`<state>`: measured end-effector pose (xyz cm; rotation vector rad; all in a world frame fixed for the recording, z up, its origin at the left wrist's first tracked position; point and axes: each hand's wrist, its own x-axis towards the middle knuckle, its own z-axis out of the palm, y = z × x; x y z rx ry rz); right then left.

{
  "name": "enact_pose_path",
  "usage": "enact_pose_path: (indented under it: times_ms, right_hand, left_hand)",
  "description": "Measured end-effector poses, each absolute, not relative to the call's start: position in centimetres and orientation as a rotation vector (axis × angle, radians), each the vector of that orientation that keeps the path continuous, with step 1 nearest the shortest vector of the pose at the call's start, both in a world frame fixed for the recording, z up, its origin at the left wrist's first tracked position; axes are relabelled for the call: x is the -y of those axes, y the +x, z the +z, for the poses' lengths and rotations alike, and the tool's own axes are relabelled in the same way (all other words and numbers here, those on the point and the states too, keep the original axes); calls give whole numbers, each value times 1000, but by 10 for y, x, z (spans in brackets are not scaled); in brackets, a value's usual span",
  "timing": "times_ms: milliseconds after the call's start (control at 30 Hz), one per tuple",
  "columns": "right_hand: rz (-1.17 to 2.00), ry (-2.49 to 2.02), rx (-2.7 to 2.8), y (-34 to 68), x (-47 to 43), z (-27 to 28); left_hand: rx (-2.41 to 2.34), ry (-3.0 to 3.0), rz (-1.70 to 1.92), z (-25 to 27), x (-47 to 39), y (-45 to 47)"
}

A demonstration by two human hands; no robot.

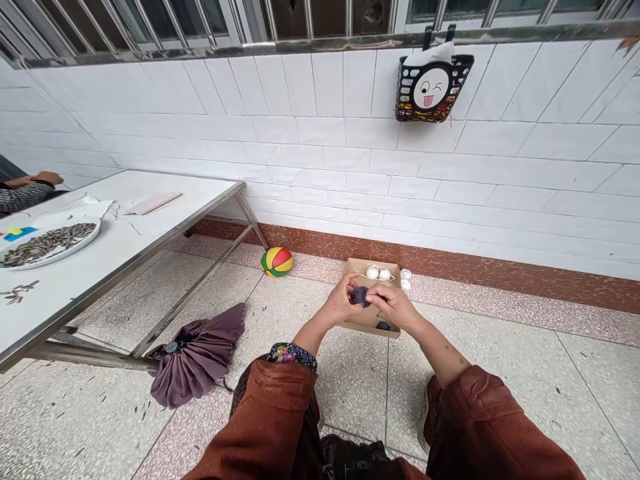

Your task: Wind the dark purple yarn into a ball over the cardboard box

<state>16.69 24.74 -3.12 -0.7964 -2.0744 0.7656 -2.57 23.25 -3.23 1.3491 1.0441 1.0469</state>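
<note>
A dark purple-grey ball of yarn (359,297) is held between my two hands above a shallow cardboard box (370,328) on the floor. My left hand (341,300) is closed round the ball's left side. At its right side, the fingers of my right hand (393,303) are pinched together on the yarn; any loose strand there is too small to make out. Inside the box, white balls of yarn (379,273) lie at the far side, and a small dark ball (383,326) rests near the front right corner.
More white balls (405,279) sit beside the box. To the left are a striped ball (277,262), a folded purple umbrella (200,353) and a table (165,217) bearing a plate of seeds (55,243). A black basket (434,90) hangs above. Another person's arm (25,193) shows at far left.
</note>
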Motion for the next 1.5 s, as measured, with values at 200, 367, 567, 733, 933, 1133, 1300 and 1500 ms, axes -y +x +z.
enact_pose_path:
  times_ms: [200,367,567,733,933,1133,1300,1500]
  right_hand:
    - [692,-1030,1958,166,-274,-58]
    - [680,-1004,2108,165,-260,-73]
    - [706,-811,2251,166,-226,-50]
    - [623,-772,2097,172,-230,-26]
    - [593,-1007,1909,172,-254,-41]
    - [694,-1026,2076,163,-243,-67]
    - [523,-984,2254,166,-229,-60]
    - [390,-770,2340,174,-223,-32]
  left_hand:
    - [-769,1179,983,-25,-226,-31]
    - [-784,1035,1212,-26,-233,-35]
    - [-1053,1177,1208,-32,-237,-28]
    - [-1041,1361,1024,-34,-231,-24]
    - [-652,1099,1003,-32,-221,-23]
    - [-644,789,1184,-33,-223,-23]
    - [-691,753,1240,-29,-227,-21]
    - [-901,881,1188,-30,-226,-22]
